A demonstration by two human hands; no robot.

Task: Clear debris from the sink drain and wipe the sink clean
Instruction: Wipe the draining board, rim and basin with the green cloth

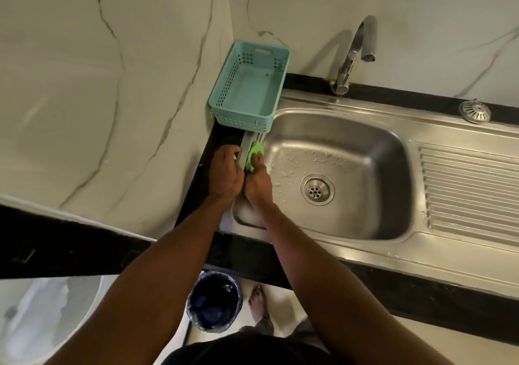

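Note:
A stainless steel sink [365, 224] fills the middle of the head view, with water drops on its floor and an open round drain [317, 189]. My right hand [258, 179] presses a green scrub pad [255, 151] against the sink's left rim. My left hand [226, 172] lies flat on the black counter [224, 139] just beside that rim, fingers together, holding nothing I can see. The metal drain strainer [474, 111] rests upside down on the sink's back ledge at the far right.
A teal plastic basket [224, 92] stands empty in the back left corner. The tap [356, 52] arches over the sink's back edge. A ribbed drainboard [471, 190] lies to the right. Below the counter stand a dark lined bin [214, 301] and my foot [258, 300].

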